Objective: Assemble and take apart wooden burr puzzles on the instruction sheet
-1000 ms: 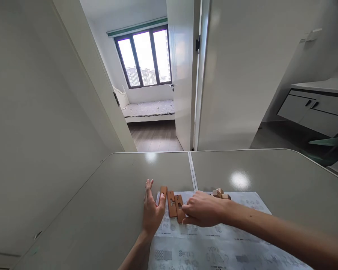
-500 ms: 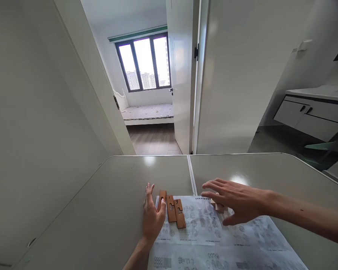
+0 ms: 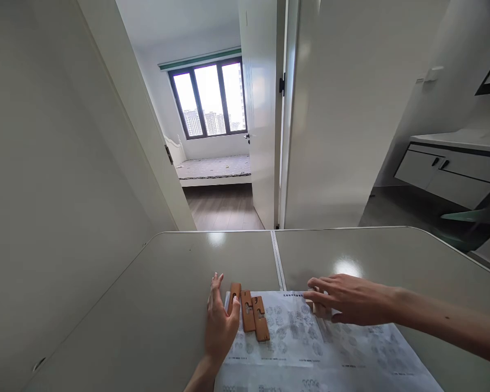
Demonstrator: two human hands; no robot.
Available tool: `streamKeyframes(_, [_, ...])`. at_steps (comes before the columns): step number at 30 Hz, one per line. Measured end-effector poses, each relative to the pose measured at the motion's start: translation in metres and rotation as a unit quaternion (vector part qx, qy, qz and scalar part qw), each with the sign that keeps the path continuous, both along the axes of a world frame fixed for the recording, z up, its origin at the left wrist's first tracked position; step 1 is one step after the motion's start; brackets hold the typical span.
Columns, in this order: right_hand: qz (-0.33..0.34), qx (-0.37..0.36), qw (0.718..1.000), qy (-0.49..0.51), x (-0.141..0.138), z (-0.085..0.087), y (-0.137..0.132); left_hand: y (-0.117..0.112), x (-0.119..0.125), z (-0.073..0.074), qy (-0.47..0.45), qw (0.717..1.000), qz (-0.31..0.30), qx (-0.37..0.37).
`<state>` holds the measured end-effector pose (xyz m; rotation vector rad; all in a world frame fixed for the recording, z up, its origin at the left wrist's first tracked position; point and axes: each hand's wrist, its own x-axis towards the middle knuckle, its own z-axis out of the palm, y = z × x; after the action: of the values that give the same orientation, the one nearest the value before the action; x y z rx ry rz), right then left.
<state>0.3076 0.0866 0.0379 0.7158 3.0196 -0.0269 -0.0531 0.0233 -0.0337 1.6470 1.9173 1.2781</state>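
Three brown notched wooden puzzle pieces lie side by side on a printed sheet (image 3: 281,354): a left one (image 3: 236,288), a middle one (image 3: 247,313) and a right one (image 3: 261,321) with a dark mark near its top. My left hand (image 3: 221,325) rests beside the left piece, fingers stretched up and thumb lying against it. Over the sheet's far edge, my right hand (image 3: 343,299) hangs with bent, parted fingers above some pale wooden blocks (image 3: 319,311). The hand covers most of these blocks, and whether its fingertips touch them is hard to see.
The grey tabletop (image 3: 179,294) has a pale seam strip (image 3: 276,256) running across it. A wall (image 3: 65,190) stands close on the left. Beyond the table are an open door (image 3: 263,136), a bed (image 3: 216,167) and, at right, a white cabinet (image 3: 449,171).
My right hand has shifted slightly right, its fingers more bent and its thumb closer to them. My left hand and the brown pieces keep their places, while the whole view has tilted up a little.
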Motion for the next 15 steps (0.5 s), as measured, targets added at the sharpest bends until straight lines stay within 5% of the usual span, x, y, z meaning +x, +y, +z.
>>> streamKeyframes(15, [0.074,0.043,0.996,0.012,-0.012,0.002,0.003,-0.001,0.0,0.003,-0.026,0.999,-0.01,-0.025])
